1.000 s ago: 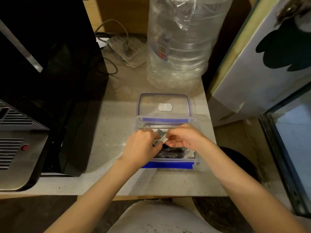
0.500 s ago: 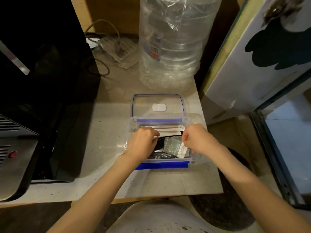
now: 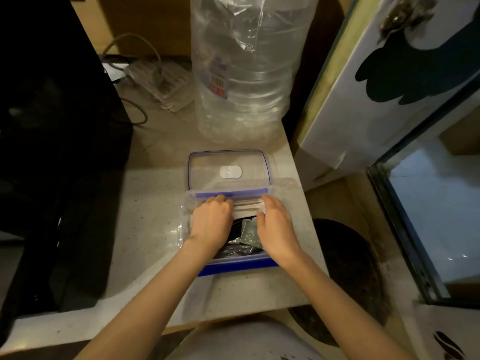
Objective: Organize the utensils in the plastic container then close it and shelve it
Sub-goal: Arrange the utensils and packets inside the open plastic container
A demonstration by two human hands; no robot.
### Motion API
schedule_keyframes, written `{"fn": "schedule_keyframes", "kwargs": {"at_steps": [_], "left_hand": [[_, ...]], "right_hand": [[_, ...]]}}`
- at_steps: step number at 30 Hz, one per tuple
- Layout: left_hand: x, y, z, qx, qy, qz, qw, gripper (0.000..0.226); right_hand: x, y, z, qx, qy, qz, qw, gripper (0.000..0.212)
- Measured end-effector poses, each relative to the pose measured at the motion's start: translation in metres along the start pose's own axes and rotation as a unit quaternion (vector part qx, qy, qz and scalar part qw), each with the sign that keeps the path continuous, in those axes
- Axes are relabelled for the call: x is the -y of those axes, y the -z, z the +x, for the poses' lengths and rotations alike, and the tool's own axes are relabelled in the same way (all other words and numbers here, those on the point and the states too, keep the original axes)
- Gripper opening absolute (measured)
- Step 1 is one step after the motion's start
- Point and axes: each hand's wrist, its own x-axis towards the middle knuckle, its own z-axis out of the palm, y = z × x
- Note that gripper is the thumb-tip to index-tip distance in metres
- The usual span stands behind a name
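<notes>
A clear plastic container (image 3: 235, 265) with blue clips stands open on the counter. Its clear lid (image 3: 228, 168) lies flat just behind it. Inside are white paper-wrapped utensils (image 3: 248, 207) along the far side, black plastic utensils (image 3: 237, 227) and a small grey packet (image 3: 249, 233) with white dots. My left hand (image 3: 211, 222) reaches into the left half, fingers curled on the left end of the white wrapped pieces. My right hand (image 3: 276, 224) rests in the right half, fingers against their right end. The packet lies loose between my hands.
A big clear water jug (image 3: 244, 74) stands behind the lid. A black appliance (image 3: 52, 152) fills the left side. A power strip with cables (image 3: 161, 79) lies at the back. The counter's right edge (image 3: 306, 224) is close to the container, and a white cabinet door (image 3: 376, 87) hangs open on the right.
Both hands have moved from the middle of the container to its far side, onto the white wrapped utensils. My right hand has let go of the grey packet, which now lies inside.
</notes>
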Motion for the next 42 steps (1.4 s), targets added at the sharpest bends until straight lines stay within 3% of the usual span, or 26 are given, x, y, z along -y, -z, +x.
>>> {"fn": "schedule_keyframes", "kwargs": {"at_steps": [5,15,23,30,38,42], "left_hand": [[0.001,-0.002,0.002,0.004,-0.007,0.029,1.000,0.024],[0.018,0.002,0.000,0.037,0.003,0.129,0.991,0.021],[0.019,-0.002,-0.001,0.030,-0.042,0.049,0.997,0.021],[0.017,-0.002,0.003,0.005,-0.053,0.053,0.997,0.016],[0.012,0.002,0.004,0.007,-0.038,0.091,0.995,0.019],[0.009,0.003,0.005,0.007,-0.018,0.101,0.995,0.019]], "right_hand": [[-0.002,-0.015,0.005,0.071,-0.043,-0.065,0.994,0.063],[-0.006,0.004,0.013,0.087,-0.061,0.122,0.987,0.049],[-0.007,0.003,0.012,0.104,-0.052,0.124,0.985,0.048],[-0.010,0.013,0.006,0.089,-0.078,0.170,0.978,0.054],[-0.005,0.005,0.010,0.120,-0.060,0.104,0.986,0.066],[-0.008,0.004,0.013,0.122,-0.078,0.123,0.982,0.064]]}}
